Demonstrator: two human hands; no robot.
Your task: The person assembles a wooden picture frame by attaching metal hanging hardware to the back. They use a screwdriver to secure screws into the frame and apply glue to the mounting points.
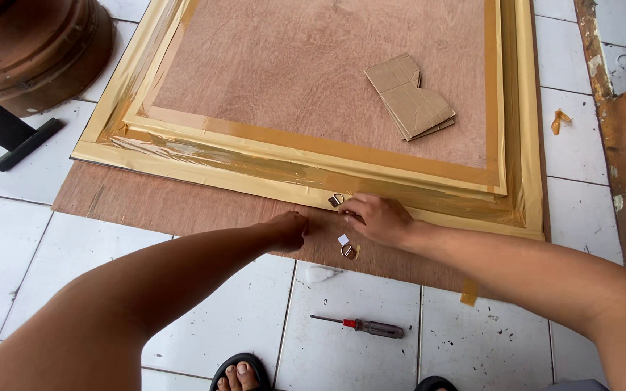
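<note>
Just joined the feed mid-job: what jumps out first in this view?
A large gold-edged picture frame lies face down on a plywood sheet on the white tiled floor, with folded brown cardboard on its backing. At the near edge, the right hand holds a small metal D-ring hanger against the frame, the left hand close beside it. A red-handled screwdriver lies on the tiles nearer the person.
</note>
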